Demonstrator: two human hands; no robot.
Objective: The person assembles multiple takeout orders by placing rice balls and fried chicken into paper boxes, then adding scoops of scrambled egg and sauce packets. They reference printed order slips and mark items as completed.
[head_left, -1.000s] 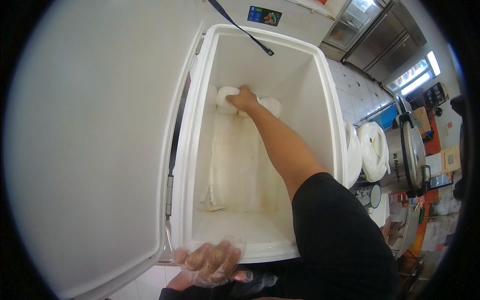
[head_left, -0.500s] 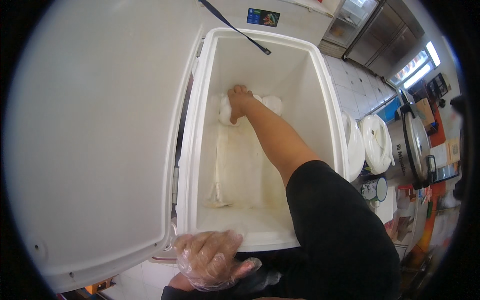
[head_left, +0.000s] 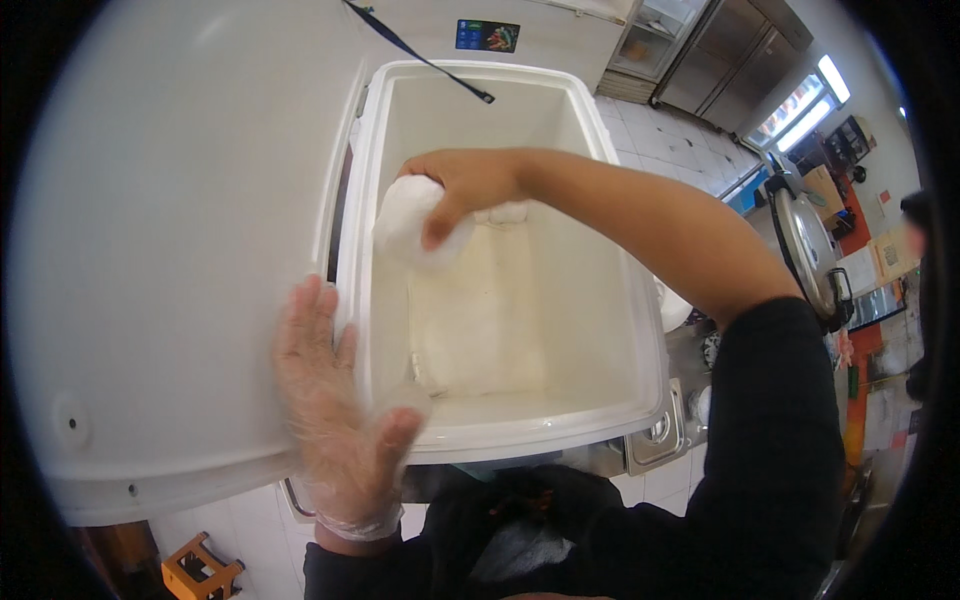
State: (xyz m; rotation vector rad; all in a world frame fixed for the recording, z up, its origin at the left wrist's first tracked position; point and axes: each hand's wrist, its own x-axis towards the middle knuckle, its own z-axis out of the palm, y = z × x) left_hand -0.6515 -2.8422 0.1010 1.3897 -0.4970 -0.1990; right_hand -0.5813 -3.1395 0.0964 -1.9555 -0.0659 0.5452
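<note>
A deep white insulated box (head_left: pixel 590 310) stands in front of me, its large lid (head_left: pixel 190 260) swung up on the left. My right hand (head_left: pixel 465 185), bare, is closed around a smooth white rounded lump (head_left: pixel 403 222), lifted inside the box near its left wall; what the lump is made of cannot be made out. More white lumps (head_left: pixel 508 212) lie at the far end of the floor, partly hidden by my hand and forearm. My left hand (head_left: pixel 335 410), in a clear plastic glove, is raised at the near left corner between lid and rim, fingers spread and holding nothing.
A dark strap (head_left: pixel 420 55) hangs over the far rim. On the right are a large metal pot (head_left: pixel 808 255) with a lid and a metal pan (head_left: pixel 657 435). An orange stool (head_left: pixel 200 570) stands on the floor at lower left. Steel cabinets (head_left: pixel 725 70) are at far right.
My right hand has risen from the box floor with a white lump and come nearer. My left hand has left the near rim, opened and moved up and left. The view has shifted.
</note>
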